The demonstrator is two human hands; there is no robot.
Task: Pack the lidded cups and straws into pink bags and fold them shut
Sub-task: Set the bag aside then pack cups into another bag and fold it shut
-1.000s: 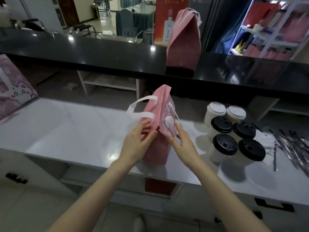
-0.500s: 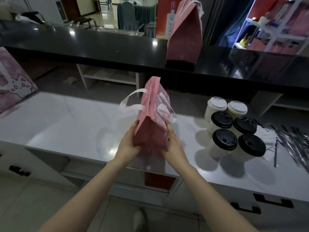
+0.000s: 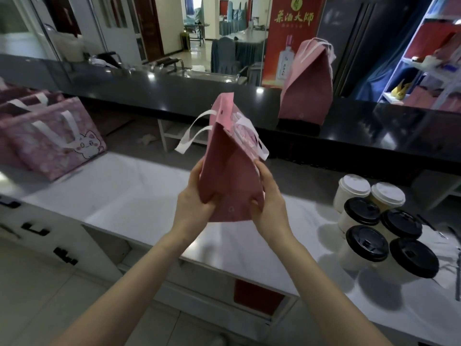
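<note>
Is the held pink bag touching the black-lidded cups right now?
Apart. The head view shows bare counter between the cups and the pink bag, which the left hand and right hand grip.

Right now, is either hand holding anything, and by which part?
Both hold the pink bag near its bottom: the left hand grips its left edge, the right hand its right edge.
</note>
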